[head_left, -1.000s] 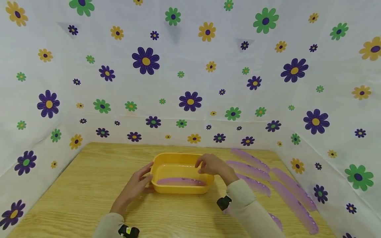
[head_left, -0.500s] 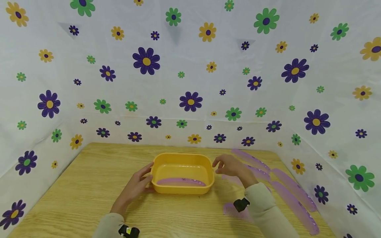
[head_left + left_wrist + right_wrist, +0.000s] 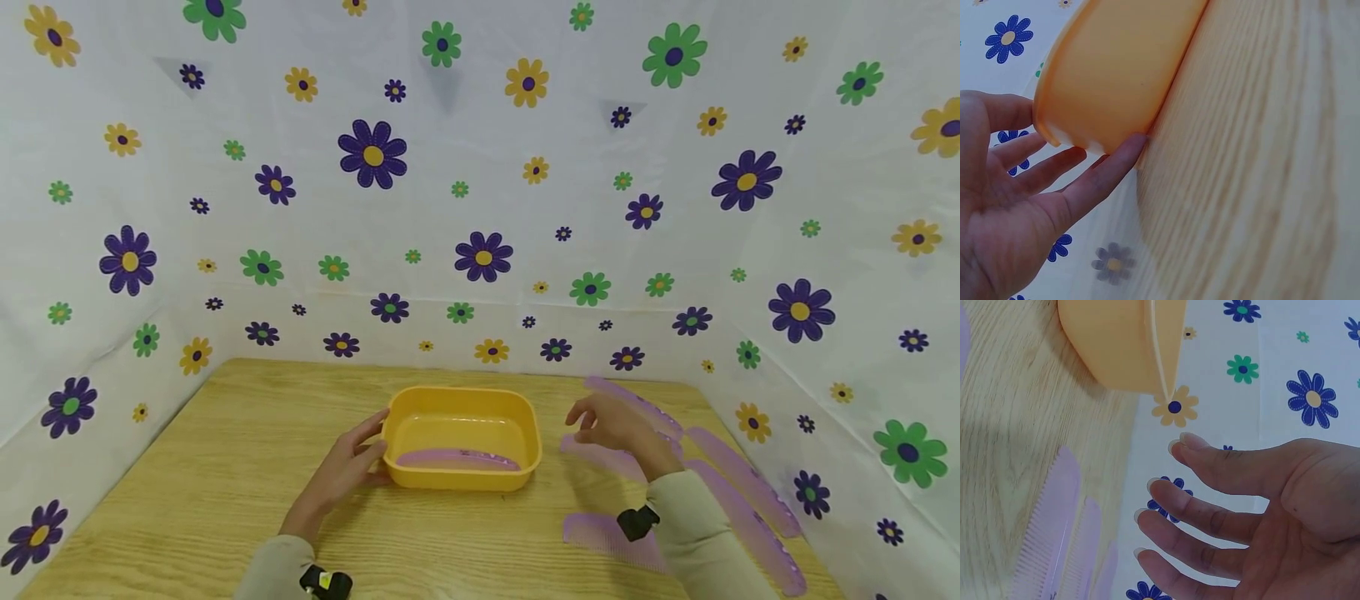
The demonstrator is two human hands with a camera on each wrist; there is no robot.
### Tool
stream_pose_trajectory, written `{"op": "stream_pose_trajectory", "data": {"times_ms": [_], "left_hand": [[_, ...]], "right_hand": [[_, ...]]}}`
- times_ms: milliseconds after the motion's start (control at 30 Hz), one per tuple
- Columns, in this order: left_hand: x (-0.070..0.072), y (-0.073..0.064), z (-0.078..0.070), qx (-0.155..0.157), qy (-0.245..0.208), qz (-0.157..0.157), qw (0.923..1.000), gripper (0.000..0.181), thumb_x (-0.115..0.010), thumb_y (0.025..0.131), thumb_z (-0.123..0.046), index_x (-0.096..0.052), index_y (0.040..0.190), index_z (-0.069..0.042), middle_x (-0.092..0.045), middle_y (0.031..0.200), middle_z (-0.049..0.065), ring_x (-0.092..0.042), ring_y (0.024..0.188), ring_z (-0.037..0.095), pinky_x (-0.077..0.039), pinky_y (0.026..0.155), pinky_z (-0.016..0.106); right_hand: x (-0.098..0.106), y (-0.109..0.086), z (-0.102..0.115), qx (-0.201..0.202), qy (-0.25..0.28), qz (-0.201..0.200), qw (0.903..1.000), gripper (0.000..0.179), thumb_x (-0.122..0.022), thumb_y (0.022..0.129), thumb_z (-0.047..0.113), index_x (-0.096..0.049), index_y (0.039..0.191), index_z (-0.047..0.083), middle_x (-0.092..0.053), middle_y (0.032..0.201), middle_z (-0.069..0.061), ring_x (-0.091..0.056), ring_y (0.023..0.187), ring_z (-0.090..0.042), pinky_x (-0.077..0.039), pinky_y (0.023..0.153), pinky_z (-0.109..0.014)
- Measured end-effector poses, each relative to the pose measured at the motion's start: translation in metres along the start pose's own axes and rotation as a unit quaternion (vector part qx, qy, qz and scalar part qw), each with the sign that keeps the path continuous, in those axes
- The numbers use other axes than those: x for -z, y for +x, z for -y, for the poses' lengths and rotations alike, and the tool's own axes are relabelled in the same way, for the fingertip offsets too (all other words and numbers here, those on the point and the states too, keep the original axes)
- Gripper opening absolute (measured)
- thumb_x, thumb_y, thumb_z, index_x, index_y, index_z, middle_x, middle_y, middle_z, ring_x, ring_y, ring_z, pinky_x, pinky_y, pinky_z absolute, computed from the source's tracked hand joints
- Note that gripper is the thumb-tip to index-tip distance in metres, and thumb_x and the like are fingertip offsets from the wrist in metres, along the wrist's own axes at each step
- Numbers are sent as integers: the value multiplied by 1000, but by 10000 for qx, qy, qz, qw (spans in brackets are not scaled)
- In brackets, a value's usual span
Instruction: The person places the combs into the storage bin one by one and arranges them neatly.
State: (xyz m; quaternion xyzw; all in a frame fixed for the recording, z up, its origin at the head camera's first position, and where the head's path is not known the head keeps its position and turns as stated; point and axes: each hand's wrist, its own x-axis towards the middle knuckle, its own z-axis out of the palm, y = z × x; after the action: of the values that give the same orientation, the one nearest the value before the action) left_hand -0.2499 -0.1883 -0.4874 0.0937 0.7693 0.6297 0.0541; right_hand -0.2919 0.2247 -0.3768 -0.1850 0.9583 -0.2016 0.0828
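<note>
My left hand point(image 3: 348, 462) rests its nearly straight fingers against the left end of a yellow plastic basin point(image 3: 465, 480); the left wrist view shows the fingertips point(image 3: 1138, 142) on its outer wall. One purple comb point(image 3: 442, 457) lies inside the basin along the near wall. My right hand point(image 3: 613, 427) hovers to the right of the basin, over purple combs, its fingers loosely bent and holding nothing. Below it, one comb point(image 3: 600, 454) is partly covered by the hand and arm. In the right wrist view the combs point(image 3: 1050, 531) lie below the hand's fingers.
More purple combs lie at the right: one at the back point(image 3: 622, 396), two slanting along the right side point(image 3: 746, 525), and one nearer the front point(image 3: 600, 533) partly under the right sleeve. White flower-printed cloth point(image 3: 480, 200) encloses the wooden table point(image 3: 300, 400) at the back and sides.
My right hand has moved out of the basin to the right, over the combs, uncovering the basin's right end. The left hand and the comb in the basin have stayed put.
</note>
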Motion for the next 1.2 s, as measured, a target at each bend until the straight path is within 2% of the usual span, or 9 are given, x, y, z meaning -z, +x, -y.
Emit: {"op": "stream_pose_trajectory", "data": {"times_ms": [233, 467, 767, 1200], "left_hand": [[0, 1, 1, -29, -3, 17, 10000, 57, -44, 110, -10, -25, 164, -7, -31, 163, 30, -53, 135, 52, -64, 87, 45], [0, 3, 2, -47, -108, 111, 9999, 58, -44, 110, -10, -24, 164, -7, -30, 164, 30, -52, 136, 53, -64, 87, 46], [-1, 3, 2, -94, -30, 184, 9998, 58, -43, 111, -10, -22, 164, -7, -29, 164, 31, -52, 136, 52, -64, 87, 46], [-1, 4, 4, -81, -99, 132, 9998, 57, -43, 111, -11, -23, 164, -7, -30, 163, 30, -53, 135, 52, -65, 86, 46]], "right_hand": [[1, -10, -12, 258, 18, -115, 9996, 17, -76, 88, 3, -75, 105, 3, -74, 97, -13, -66, 87, -23, -61, 83, -43], [-5, -9, -27, -294, 102, -17, 9995, 20, -75, 89, 2, -75, 108, 2, -73, 99, -15, -66, 90, -24, -61, 85, -45], [-11, -8, -54, -457, 212, 0, 9987, 22, -73, 87, -4, -73, 110, -4, -73, 100, -22, -69, 95, -33, -60, 86, -51], [-17, -10, -71, -864, 108, -71, 9962, 21, -71, 88, -1, -72, 109, -2, -72, 103, -24, -69, 99, -38, -57, 93, -57]]}}
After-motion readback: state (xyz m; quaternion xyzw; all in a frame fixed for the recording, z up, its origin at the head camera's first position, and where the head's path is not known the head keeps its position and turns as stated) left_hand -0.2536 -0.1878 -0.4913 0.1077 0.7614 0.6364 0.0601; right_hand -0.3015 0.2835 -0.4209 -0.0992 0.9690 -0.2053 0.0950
